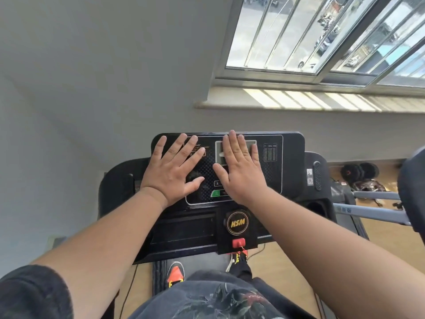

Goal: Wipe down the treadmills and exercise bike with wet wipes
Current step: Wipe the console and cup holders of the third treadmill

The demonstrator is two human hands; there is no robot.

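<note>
Surfaces: treadmill console

Black plastic, mostly matt, with a glossy dimpled panel (printed markings); window bars polished metal; wall smooth matt paint; floor pale wood-look; trousers dark printed cloth.

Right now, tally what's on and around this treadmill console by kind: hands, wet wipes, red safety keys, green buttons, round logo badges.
Hands: 2, left hand and right hand, flat on the console
Wet wipes: 0 visible
Red safety key: 1
Green button: 1
Round HSM badge: 1
Total: 5
</note>
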